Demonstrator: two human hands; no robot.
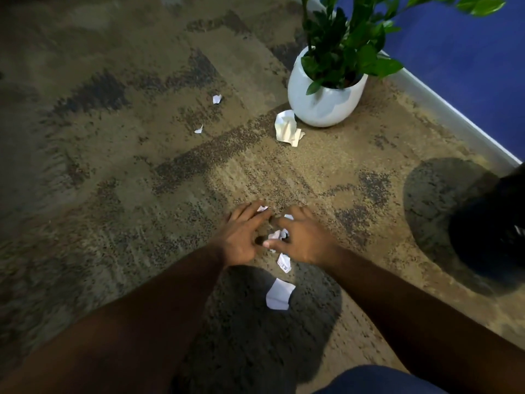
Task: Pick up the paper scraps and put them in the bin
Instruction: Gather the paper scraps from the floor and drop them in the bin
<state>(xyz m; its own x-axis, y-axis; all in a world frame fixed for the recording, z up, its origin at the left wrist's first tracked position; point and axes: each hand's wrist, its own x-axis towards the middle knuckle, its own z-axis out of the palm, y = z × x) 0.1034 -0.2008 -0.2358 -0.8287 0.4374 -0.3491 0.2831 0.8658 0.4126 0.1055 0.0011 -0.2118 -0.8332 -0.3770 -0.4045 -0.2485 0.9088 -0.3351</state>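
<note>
left hand (241, 237): palm down on the carpet (113, 166), fingers spread and curled; a small white scrap (262, 208) pokes out at its fingertips, touching them; cannot tell whether it is gripped
right hand (305, 238): palm down just beside the left, fingers bent inward, thumb reaching toward the left hand; not clear if it pinches anything
between hands: crumpled scrap (279, 234) lies in the gap, against the right fingers; another sliver (289, 216) shows at the right knuckles
near wrists: printed scrap (284, 263) on the carpet just below the right hand; flat white piece (279, 294) nearer the person, lying in shadow
far scraps: large crumpled sheet (287, 127) just beside the white plant pot (324, 100); two small bits (217, 98) and (199, 129) well left of the pot, apart from each other
bin: dark object (494, 223) at right edge, blurred; cannot confirm it is the bin
background: blue wall (460, 52) with pale skirting (454, 115) behind the pot
status: all visible scraps on the floor
</note>
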